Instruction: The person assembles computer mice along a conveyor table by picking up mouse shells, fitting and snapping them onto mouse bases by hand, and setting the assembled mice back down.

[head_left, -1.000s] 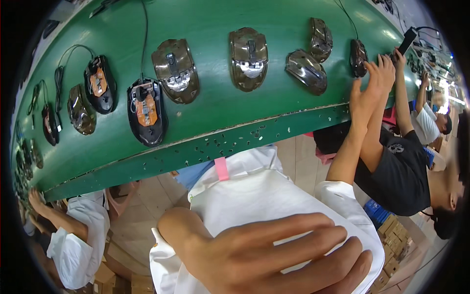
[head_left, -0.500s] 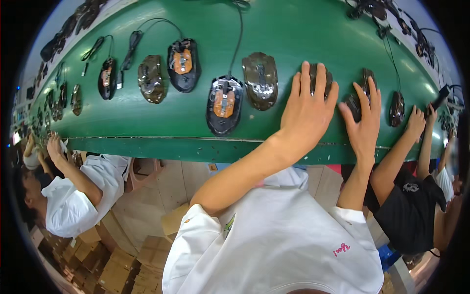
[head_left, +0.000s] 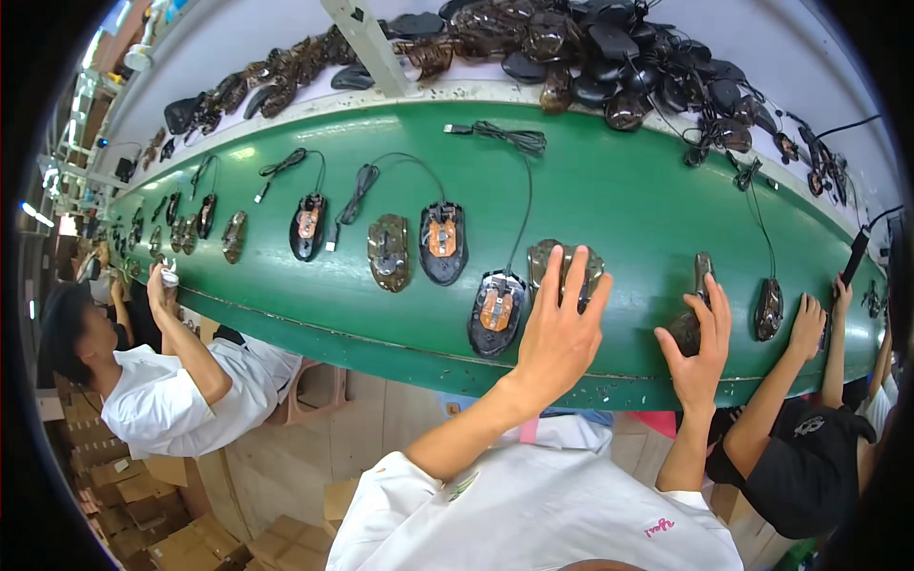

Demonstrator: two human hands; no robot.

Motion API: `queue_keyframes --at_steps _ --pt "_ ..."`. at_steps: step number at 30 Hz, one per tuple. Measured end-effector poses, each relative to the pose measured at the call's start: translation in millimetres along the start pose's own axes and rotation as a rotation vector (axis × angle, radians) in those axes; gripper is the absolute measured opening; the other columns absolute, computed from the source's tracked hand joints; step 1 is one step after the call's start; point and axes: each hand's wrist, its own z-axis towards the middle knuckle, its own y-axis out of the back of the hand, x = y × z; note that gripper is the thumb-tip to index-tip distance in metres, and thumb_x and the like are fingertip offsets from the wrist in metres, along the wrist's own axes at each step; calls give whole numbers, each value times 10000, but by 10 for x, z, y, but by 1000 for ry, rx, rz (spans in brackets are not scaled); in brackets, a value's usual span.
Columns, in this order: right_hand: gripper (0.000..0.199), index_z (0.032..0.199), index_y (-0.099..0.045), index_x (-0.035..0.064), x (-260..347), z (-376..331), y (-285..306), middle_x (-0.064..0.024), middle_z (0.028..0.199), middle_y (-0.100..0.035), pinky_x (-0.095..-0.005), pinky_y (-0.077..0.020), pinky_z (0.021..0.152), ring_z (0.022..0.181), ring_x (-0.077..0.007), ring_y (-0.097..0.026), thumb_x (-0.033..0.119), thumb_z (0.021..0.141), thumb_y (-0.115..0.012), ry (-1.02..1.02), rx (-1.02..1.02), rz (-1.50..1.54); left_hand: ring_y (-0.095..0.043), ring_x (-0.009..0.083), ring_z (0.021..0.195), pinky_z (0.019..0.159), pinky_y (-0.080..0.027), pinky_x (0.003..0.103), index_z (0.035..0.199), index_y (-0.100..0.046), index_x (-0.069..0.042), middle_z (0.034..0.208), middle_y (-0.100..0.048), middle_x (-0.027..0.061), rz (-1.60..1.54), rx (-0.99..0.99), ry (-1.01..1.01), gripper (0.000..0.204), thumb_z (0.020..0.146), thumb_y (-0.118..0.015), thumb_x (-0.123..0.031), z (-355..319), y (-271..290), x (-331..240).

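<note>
The left hand (head_left: pixel 562 347) has shifted toward the open mouse (head_left: pixel 495 309) and now covers the shell (head_left: pixel 540 256) beside it on the bench (head_left: pixel 628 209); its fingers (head_left: pixel 574 277) are spread loose, unclenched. That seems to bring the work closer to the mouse. The right hand (head_left: pixel 703 362) stays over a lower shell (head_left: pixel 685 331) and an upper shell (head_left: pixel 704 262), thumb parted; whether it grips either, I cannot tell.

The left hand (head_left: pixel 562 338) partly hides a translucent mouse shell (head_left: pixel 539 259). The right hand (head_left: pixel 702 343) partly obscures a dark shell (head_left: pixel 683 331); its grip is indeterminable. The lower edge crops the white shirt (head_left: pixel 543 509).
</note>
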Motion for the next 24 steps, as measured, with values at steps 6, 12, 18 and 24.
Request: queue_keyframes --at_steps 6,12,18,24 --pt "587 1246 -646 68 355 97 -94 -168 1577 -464 -442 -395 1153 1398 -347 -489 176 711 -863 83 -39 367 -391 463 1413 1114 -348 618 1398 -547 -85 1559 -394 244 242 14 58 632 795 -732 -128 -5 -32 4" --pt "588 1249 -660 77 463 52 -164 -166 1581 -461 -412 -414 1117 1369 -318 -515 193 717 -882 89 -63 576 -385 460 1416 1098 -371 604 1470 -503 -102 1581 -370 236 296 122 -8 725 767 -680 -114 19 39 17" --pt "579 1273 -657 80 549 -45 -70 -161 1577 -469 -397 -413 1108 1373 -291 -513 190 748 -876 -18 -13 838 -400 467 1392 1079 -404 581 1480 -498 -119 1574 -361 255 300 237 13 776 730 -683 -47 102 165 -28" --pt "558 1312 -618 74 595 -120 24 -179 1613 -403 -420 -427 1123 1384 -309 -500 209 818 -840 -54 35 935 -444 451 1368 1089 -428 530 1498 -484 -127 1548 -403 253 63 115 -46 811 719 -657 19 154 150 18"
